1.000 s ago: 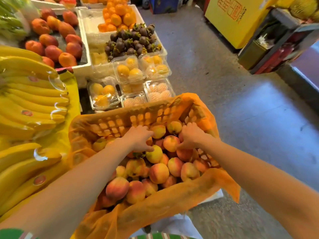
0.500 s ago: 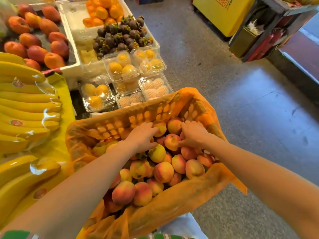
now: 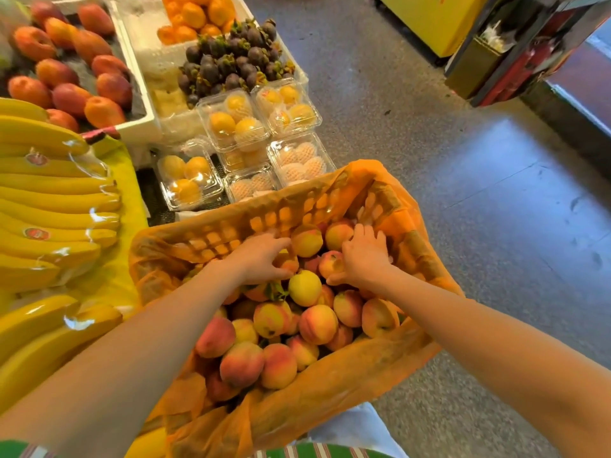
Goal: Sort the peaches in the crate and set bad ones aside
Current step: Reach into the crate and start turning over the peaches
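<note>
An orange slatted crate [image 3: 231, 233] lined with an orange plastic bag [image 3: 330, 375] holds several peaches [image 3: 317, 323], mostly pink and yellow, with one pale yellow peach [image 3: 304, 287] near the middle. My left hand [image 3: 261, 256] reaches into the far half, its fingers and thumb curled round a small peach [image 3: 288, 263]. My right hand [image 3: 363, 256] lies on the peaches in the far right corner with its fingers spread. Its thumb runs under a reddish peach [image 3: 330, 264].
Bunches of wrapped bananas [image 3: 49, 193] lie to the left on a yellow cloth. Clear boxes of fruit [image 3: 238, 123] stand just beyond the crate, with mangosteens [image 3: 231, 61], oranges [image 3: 195, 14] and red fruit [image 3: 66, 87] behind. Grey floor [image 3: 496, 226] spreads to the right.
Both hands have shifted slightly toward the crate's far wall. The right hand's fingers have spread over the corner peaches. The view has moved closer.
</note>
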`<control>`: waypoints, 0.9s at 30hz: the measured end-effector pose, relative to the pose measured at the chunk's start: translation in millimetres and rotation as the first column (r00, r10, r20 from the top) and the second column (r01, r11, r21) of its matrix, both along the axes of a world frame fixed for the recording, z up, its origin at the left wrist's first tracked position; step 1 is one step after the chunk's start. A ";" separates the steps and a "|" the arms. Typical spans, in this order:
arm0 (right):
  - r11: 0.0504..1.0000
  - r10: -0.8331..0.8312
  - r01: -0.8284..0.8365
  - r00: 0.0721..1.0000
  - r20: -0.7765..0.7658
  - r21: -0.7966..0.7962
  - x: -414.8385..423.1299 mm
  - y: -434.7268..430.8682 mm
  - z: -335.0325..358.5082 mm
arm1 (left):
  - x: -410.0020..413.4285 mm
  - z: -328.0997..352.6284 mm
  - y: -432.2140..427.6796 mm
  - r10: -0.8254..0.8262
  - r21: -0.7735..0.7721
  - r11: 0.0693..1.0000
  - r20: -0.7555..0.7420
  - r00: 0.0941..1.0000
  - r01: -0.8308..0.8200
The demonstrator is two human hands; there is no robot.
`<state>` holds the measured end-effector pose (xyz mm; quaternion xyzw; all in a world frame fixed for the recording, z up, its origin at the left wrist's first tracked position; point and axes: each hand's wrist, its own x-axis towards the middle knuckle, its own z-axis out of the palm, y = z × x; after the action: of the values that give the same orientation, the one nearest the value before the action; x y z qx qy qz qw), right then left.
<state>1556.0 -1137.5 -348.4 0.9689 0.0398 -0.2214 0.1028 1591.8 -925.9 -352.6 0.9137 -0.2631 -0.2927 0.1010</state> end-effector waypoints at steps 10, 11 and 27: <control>0.866 0.020 -0.050 0.998 0.065 0.498 0.6 -15.6 27.0 | -20.9 22.8 28.8 0.165 -0.414 0.894 -0.051 0.985 -0.171; 0.823 0.025 -0.041 0.999 0.036 0.566 -0.7 -13.8 30.0 | -25.4 28.0 26.9 0.189 -0.443 0.865 -0.150 0.970 -0.237; 0.452 0.202 0.051 0.966 -0.158 0.891 -40.3 39.3 67.7 | -93.0 64.6 50.5 0.298 -0.523 0.540 -0.614 0.731 -0.659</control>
<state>1515.7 -1098.2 -280.7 0.8420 0.2050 -0.2790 -0.4137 1498.9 -875.4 -288.1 0.7400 -0.0537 -0.3303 0.5834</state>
